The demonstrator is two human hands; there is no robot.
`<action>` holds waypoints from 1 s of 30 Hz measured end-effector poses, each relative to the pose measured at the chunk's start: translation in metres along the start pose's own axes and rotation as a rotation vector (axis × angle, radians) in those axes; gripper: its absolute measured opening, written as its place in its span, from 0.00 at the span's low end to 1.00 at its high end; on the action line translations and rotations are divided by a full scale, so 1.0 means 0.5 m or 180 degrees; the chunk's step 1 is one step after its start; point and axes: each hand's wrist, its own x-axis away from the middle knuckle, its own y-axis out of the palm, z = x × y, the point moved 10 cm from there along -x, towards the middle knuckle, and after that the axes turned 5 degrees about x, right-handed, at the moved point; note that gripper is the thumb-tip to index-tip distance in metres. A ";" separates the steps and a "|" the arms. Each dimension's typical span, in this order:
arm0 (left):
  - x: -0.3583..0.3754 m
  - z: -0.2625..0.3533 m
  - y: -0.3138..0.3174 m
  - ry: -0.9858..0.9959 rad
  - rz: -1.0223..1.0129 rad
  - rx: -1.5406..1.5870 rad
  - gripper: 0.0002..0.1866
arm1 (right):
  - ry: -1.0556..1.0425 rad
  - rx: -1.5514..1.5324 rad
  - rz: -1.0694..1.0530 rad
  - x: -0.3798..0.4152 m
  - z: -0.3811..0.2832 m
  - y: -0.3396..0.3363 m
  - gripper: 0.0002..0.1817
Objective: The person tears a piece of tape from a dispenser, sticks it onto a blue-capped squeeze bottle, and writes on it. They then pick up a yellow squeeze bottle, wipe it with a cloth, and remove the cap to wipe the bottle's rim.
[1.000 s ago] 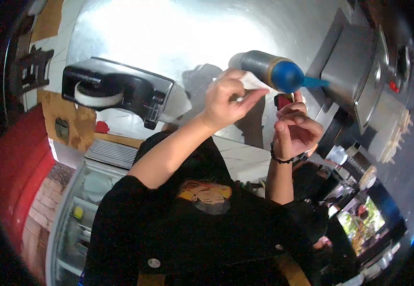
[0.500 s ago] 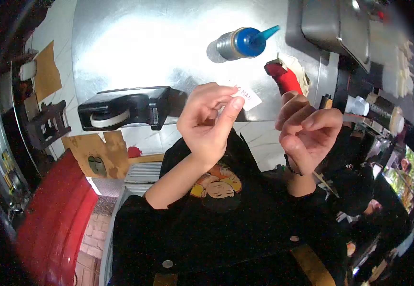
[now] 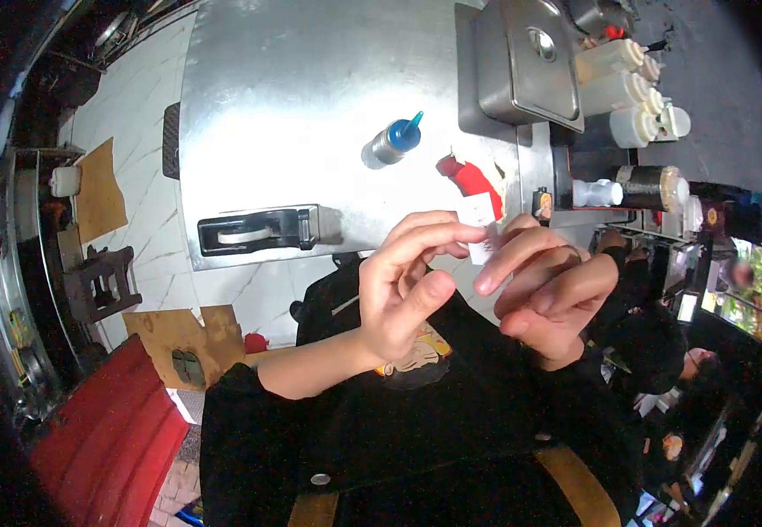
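A small white paper label point(image 3: 479, 211) is held up between my hands, above the front edge of the metal table. The index fingertip of my left hand point(image 3: 412, 285) presses on the label, while its thumb stands apart. My right hand point(image 3: 552, 290) is close beside the label, its fingers curled and their tips near the label's lower end. A faint glint shows by those fingertips; I cannot make out what it is. Beyond the hands lie a red item with torn white paper point(image 3: 473, 180) and a squeeze bottle with a blue nozzle cap point(image 3: 394, 142).
A black tape dispenser point(image 3: 258, 230) sits at the front left of the metal table point(image 3: 311, 53). At the back right stand a lidded steel container point(image 3: 530, 66) and several squeeze bottles point(image 3: 631, 88). Another person in a dark cap point(image 3: 662, 351) is at right.
The label has turned more upright and my hands have come together around it. My left thumb has moved off the label. The view has shifted, showing more of the table.
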 end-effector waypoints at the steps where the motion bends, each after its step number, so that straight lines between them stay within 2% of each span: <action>1: -0.003 0.005 0.001 0.0051 -0.0002 0.0037 0.19 | 0.0067 0.0058 -0.0130 0.000 -0.003 0.004 0.11; 3: -0.005 0.000 -0.006 -0.0093 0.0150 0.0240 0.19 | 0.0247 0.0134 -0.0267 0.000 -0.004 0.007 0.13; 7: 0.001 0.015 -0.009 -0.0139 0.0032 -0.0311 0.19 | 0.0582 0.0024 -0.0186 0.006 0.002 0.006 0.12; 10: -0.008 0.019 0.005 0.0013 -0.0080 -0.0194 0.20 | 0.0543 -0.0065 -0.0080 0.005 -0.002 0.004 0.10; 11: -0.009 0.009 0.001 -0.0021 0.0070 0.0083 0.21 | 0.0463 0.0017 -0.0204 0.003 -0.006 0.006 0.09; 15: -0.017 0.015 0.013 -0.0146 0.0034 0.0092 0.14 | 0.0223 0.0292 -0.0699 0.006 -0.015 0.019 0.08; 17: -0.019 0.016 0.022 -0.0366 0.0048 0.0085 0.10 | 0.0280 0.0351 -0.0686 0.015 -0.016 0.017 0.08; 21: -0.014 0.034 0.017 0.0084 0.0242 0.0107 0.07 | 0.0200 0.0846 -0.0927 0.022 -0.033 0.017 0.08; 24: -0.012 0.076 0.020 0.0507 0.0192 -0.0273 0.07 | 0.0539 0.0942 0.0031 0.043 -0.036 -0.026 0.09; 25: -0.011 0.087 0.023 0.0548 0.0294 -0.0456 0.07 | 0.0484 0.1069 0.0253 0.050 -0.041 -0.037 0.13; 28: -0.001 0.114 0.044 0.0872 0.0086 -0.1291 0.08 | 0.0961 0.1514 0.0240 0.047 -0.047 -0.044 0.17; 29: 0.002 0.119 0.053 0.0961 0.0043 -0.1442 0.08 | 0.0655 0.1660 0.0134 0.036 -0.063 -0.039 0.19; 30: 0.006 0.124 0.062 0.1054 -0.0001 -0.1594 0.08 | 0.0687 0.1704 0.0126 0.038 -0.064 -0.038 0.17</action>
